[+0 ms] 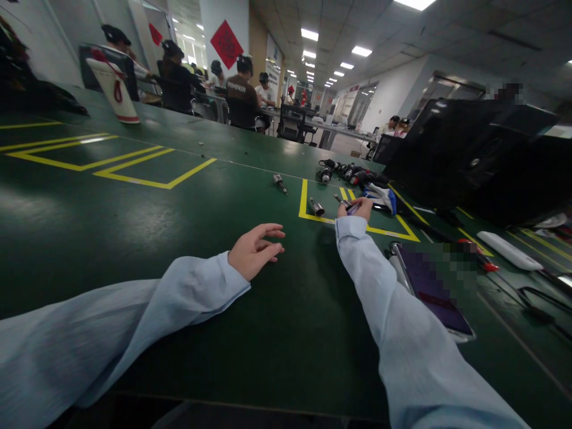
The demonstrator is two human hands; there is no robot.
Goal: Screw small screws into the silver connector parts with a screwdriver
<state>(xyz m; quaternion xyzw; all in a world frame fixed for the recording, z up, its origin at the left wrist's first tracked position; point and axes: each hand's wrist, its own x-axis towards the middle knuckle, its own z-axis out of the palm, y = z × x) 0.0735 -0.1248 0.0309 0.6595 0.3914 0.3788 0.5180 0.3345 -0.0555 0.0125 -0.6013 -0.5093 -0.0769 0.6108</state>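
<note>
My left hand point(255, 251) is over the green table, fingers stretched out and slightly apart, with nothing in it. My right hand point(357, 208) reaches into a yellow-taped rectangle, its fingers closed round a small metal part with a narrow tip point(341, 201); the fingers hide much of this part. Just left of that hand lies a similar metal part point(317, 207), a silver cylinder with a thin end, inside the tape. Another such metal part point(280, 184) lies on the table outside the tape, farther to the left.
Behind my right hand are a blue-and-white cloth-like item point(381, 198) and a cluster of dark cables and metal pieces point(344, 171). A purple-screened phone point(431, 292) lies beside my right forearm. Black monitors point(473, 155) stand right; a white cup point(115, 90) stands far left. People sit beyond.
</note>
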